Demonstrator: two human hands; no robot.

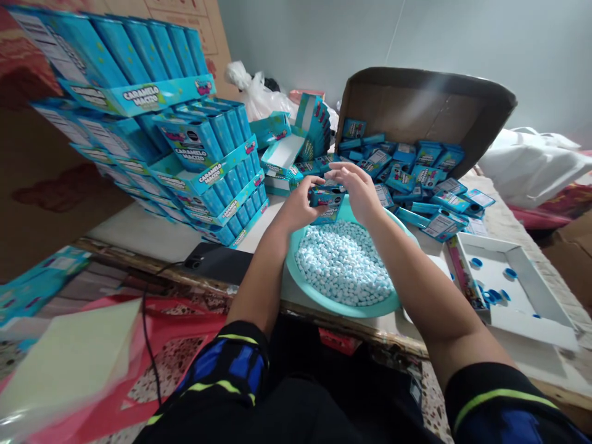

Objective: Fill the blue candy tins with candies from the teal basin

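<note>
A left hand [303,205] pinches a small blue box [330,213] between its fingers above a bowl [356,310] of candies [345,262] at the desk's [134,229] near edge, seemingly so strays fall back in. The right hand's [359,190] fingers curve over the box; their grip cannot be told. Loose boxes [400,177] lie beyond, apparently for easy reach.

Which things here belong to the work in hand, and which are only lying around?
Seem to belong:
blue box held in the left hand
turquoise bowl
pale pieces inside it
loose blue boxes
stacked blue boxes

Probably just lying about:
black phone-like device
white plastic bag
</note>
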